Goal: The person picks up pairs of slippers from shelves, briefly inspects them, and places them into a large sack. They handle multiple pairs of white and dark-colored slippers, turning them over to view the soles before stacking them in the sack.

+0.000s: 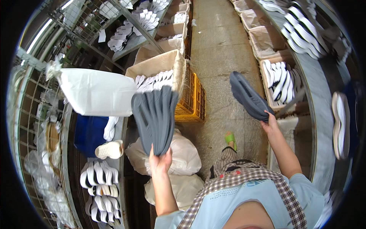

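Note:
My left hand (161, 162) is closed around the near end of a fanned stack of dark grey shoe soles (154, 118), several of them side by side. Their far ends reach in front of a cloth-lined crate (127, 71) that holds white soles (155, 81). Out to the right, my right hand (270, 124) grips the near end of a thinner bunch of dark grey soles (248, 95), held over the aisle. Close beyond that bunch stands a lined bin (267, 100) of white and black soles (280, 81).
A full white bag (101, 91) lies on the left shelf beside the crate, which rests on yellow plastic crates (196, 100). White sacks (183, 152) sit below. White soles (100, 173) line the left shelf. A metal bench (318, 99) runs along the right. The concrete aisle (215, 42) stretches ahead.

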